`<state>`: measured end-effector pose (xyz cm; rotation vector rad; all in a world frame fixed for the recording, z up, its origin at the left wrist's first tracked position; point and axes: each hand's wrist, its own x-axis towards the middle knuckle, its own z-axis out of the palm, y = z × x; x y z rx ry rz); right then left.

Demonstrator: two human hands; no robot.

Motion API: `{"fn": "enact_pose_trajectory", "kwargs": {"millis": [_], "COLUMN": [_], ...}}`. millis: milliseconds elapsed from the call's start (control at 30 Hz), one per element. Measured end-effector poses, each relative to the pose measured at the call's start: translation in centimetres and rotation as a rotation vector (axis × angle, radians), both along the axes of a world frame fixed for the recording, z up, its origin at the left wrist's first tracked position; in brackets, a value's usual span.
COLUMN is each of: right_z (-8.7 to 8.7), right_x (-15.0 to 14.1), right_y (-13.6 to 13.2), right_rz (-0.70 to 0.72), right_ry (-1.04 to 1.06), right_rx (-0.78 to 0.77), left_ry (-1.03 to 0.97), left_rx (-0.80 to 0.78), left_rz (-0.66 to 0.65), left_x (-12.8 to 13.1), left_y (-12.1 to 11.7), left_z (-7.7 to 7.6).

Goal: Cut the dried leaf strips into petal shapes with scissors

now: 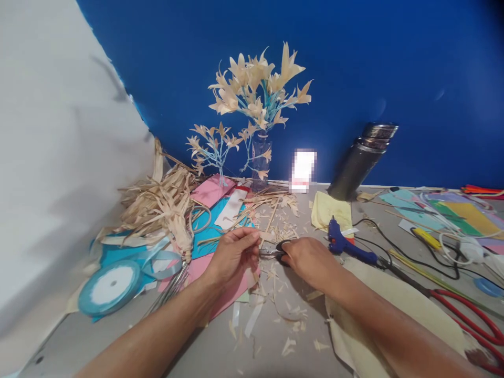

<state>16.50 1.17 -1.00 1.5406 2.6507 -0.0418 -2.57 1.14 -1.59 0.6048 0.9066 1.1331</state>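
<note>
My left hand (233, 253) pinches a thin pale husk strip (263, 235) between thumb and fingers. My right hand (307, 258) is closed on small black-handled scissors (275, 251), whose blades point left toward the strip. Both hands hover over a grey table (220, 352) strewn with husk scraps (275, 294). A pink paper sheet (224, 294) lies under my left wrist.
A husk heap (161, 202), a blue ribbon spool (110, 286), a vase of husk flowers (260, 105), a yellow cloth (331, 211), a blue glue gun (348, 245), a steel flask (360, 160), red scissors (468, 315), cables and coloured papers (452, 210).
</note>
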Motion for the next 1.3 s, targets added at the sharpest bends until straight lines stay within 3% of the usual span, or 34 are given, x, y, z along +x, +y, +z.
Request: {"fn": "enact_pose_trajectory", "kwargs": {"millis": [533, 600, 667, 767, 833, 1033, 1167, 1300], "right_z": [-1.2, -0.9, -0.5, 0.1, 0.2, 0.0, 0.3, 0.2], "right_x": [0.0, -0.1, -0.2, -0.5, -0.7, -0.6, -0.7, -0.9], "right_y": [0.9, 0.8, 0.5, 0.3, 0.2, 0.5, 0.2, 0.0], "right_rz": [-0.019, -0.056, -0.112, -0.137, -0.152, -0.224, -0.134, -0.159], "right_ry": [0.107, 0.239, 0.522, 0.990, 1.149, 1.310, 1.245, 1.309], "right_rx": [0.018, 0.029, -0.034, -0.298, -0.429, -0.598, -0.570, -0.546], "left_ry": [0.023, 0.043, 0.076, 0.120, 0.138, 0.182, 0.193, 0.024], "left_rx": [-0.006, 0.008, 0.026, 0.056, 0.056, 0.065, 0.063, 0.000], "left_rz": [-0.017, -0.011, -0.008, -0.024, -0.046, -0.072, -0.065, -0.117], "left_x": [0.2, 0.2, 0.3, 0.4, 0.5, 0.6, 0.6, 0.6], "left_y": [-0.6, -0.6, -0.6, -0.9, -1.1, -1.5, -1.5, -1.5], "left_z": [0.1, 0.0, -0.1, 0.0, 0.2, 0.7, 0.8, 0.8]}}
